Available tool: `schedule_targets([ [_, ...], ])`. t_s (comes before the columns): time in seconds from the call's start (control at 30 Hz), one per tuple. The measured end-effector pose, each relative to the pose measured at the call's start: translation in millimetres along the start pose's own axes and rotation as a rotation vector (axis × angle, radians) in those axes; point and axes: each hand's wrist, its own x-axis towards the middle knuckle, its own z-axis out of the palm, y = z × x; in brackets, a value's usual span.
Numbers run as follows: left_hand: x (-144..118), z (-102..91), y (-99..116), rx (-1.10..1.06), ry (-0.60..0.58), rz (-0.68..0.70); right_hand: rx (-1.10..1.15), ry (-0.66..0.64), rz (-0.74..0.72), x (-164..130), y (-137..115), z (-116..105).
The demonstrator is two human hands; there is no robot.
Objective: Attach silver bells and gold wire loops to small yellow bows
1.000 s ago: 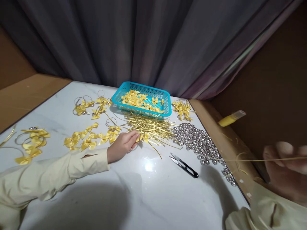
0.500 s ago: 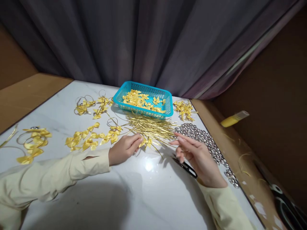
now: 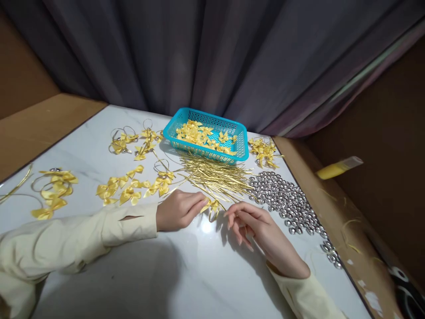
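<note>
My left hand (image 3: 182, 210) is closed, pinching a yellow ribbon bow (image 3: 213, 205) just above the white table. A gold twist tie (image 3: 212, 219) on this bow curves into a small loop below it. My right hand (image 3: 252, 226) has its thumb and index finger together at the free end of the tie, while the other fingers curl loosely. Beyond the hands lies a heap of gold twist ties (image 3: 215, 175). To the right of it spreads a pile of small shiny silver pieces (image 3: 282, 195).
A blue basket (image 3: 247, 146) of yellow bows stands at the back. Loose bows (image 3: 129, 195) lie left of my hands, and bows with ties attached (image 3: 55, 195) sit farther left. Beyond the right edge are a yellow tube (image 3: 338, 168) and dark-handled scissors (image 3: 410, 292).
My right hand has moved left and down to the bow's tie. The tie, straight before, is now bent into a loop. The black snips under my right hand are no longer visible.
</note>
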Motion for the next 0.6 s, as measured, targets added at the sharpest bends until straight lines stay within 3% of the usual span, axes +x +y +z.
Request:
schedule_targets([
  [0.33,0,0.4,-1,-0.027,-0.01,-0.032,0.206,-0.232,-0.028,-5,-7,-15],
  [0.6,2,-0.9,1,-0.047,-0.003,-0.069,0.085,-0.145,-0.041,-1,-6,-15],
])
